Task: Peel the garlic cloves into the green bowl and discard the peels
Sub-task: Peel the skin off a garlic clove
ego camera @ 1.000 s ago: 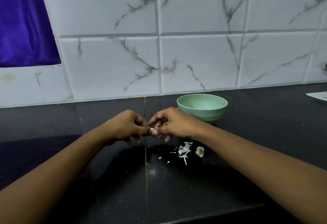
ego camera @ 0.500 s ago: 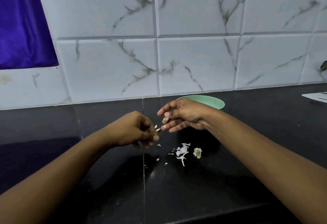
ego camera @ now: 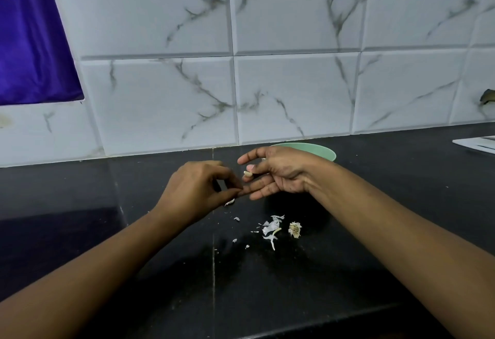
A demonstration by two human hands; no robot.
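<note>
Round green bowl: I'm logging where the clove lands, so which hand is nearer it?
Right. The right hand, pinching a pale garlic clove, is directly in front of the round green bowl; the left hand is farther off to its left.

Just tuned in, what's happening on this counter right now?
A person is peeling garlic bare-handed over a black countertop. The right hand pinches a pale garlic clove in front of the green bowl. The left hand, fingers curled, meets the right fingertips. A peel scrap shows just under it, held or loose I cannot tell. Loose peels and a root stub lie on the counter.
</note>
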